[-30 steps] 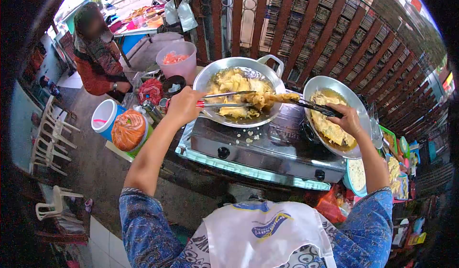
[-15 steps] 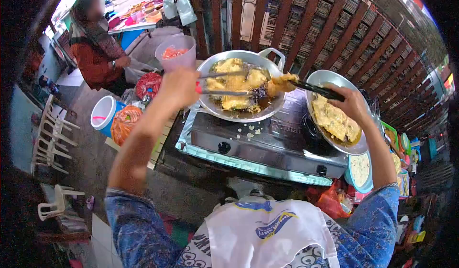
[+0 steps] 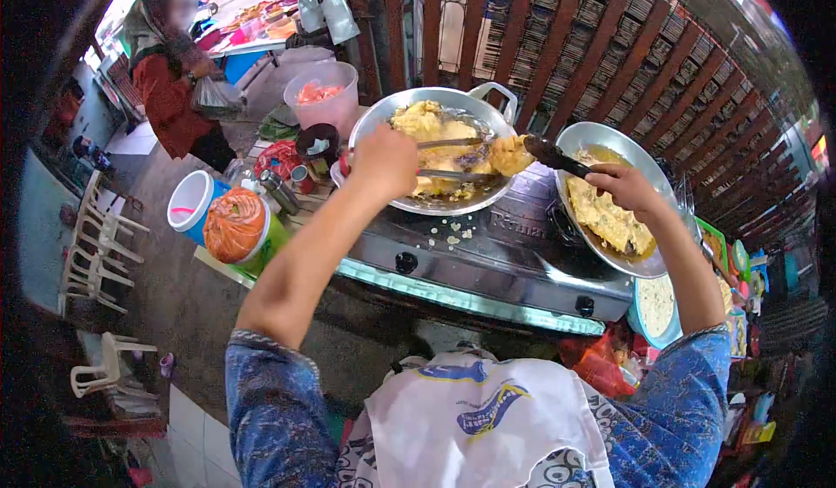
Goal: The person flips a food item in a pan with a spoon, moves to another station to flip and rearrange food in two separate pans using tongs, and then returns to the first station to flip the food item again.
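Note:
My left hand [image 3: 387, 161] is closed around metal tongs [image 3: 453, 142], whose two arms reach across the left wok [image 3: 418, 97]. Yellow fritters [image 3: 416, 120] fry in oil inside that wok. My right hand [image 3: 623, 185] grips a black-handled utensil [image 3: 557, 155]; its working end is hidden. A golden fritter [image 3: 509, 154] hangs over the wok's right rim, between the tongs' tips and the black utensil. Below my right hand, more pale yellow fritters [image 3: 610, 214] lie in oil in the right wok [image 3: 646, 270].
Both woks stand on a gas stove [image 3: 488, 266]. Left of it are a pink tub [image 3: 344, 109], a blue-white bucket [image 3: 196, 205] and an orange-filled bag [image 3: 235, 227]. A bowl of batter [image 3: 657, 305] sits right. Slatted fencing [image 3: 557, 53] rises behind; a person [image 3: 170, 96] stands far left.
My left hand has moved right and slightly down with the tongs. The raised fritter has shifted a little left and down. The person at far left now holds a clear bag in front.

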The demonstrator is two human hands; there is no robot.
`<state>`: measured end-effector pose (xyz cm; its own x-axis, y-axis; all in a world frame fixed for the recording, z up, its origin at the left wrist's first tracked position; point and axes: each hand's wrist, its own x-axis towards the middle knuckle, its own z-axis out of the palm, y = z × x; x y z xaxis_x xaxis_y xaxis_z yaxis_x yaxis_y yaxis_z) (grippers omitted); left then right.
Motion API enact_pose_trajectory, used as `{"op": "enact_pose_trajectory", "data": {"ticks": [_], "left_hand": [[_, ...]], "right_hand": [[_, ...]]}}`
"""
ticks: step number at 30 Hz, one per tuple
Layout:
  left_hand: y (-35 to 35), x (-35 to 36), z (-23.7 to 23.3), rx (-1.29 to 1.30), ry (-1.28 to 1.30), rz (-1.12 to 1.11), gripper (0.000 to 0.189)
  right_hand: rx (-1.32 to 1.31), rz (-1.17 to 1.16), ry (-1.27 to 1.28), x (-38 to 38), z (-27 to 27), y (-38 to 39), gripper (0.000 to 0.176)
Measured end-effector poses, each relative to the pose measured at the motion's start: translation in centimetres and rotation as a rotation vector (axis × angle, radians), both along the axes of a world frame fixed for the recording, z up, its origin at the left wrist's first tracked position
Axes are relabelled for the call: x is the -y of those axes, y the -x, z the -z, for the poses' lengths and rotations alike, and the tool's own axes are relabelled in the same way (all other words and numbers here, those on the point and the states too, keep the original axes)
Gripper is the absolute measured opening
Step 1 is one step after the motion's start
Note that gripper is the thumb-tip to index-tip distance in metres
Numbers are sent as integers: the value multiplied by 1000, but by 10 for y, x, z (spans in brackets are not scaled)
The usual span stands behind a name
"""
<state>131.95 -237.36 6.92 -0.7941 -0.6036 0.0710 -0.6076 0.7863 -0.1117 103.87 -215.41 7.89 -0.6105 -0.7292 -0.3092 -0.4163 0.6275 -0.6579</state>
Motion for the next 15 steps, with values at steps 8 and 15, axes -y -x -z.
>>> {"op": "enact_pose_trajectory", "data": {"ticks": [8, 15], "left_hand": [[6, 4, 42, -211, 108, 162, 13], [-4, 20, 51, -346, 160, 318, 11]], "right_hand": [[182, 147, -2, -25, 3, 12, 35], [316, 140, -46, -31, 7, 39, 27]]}}
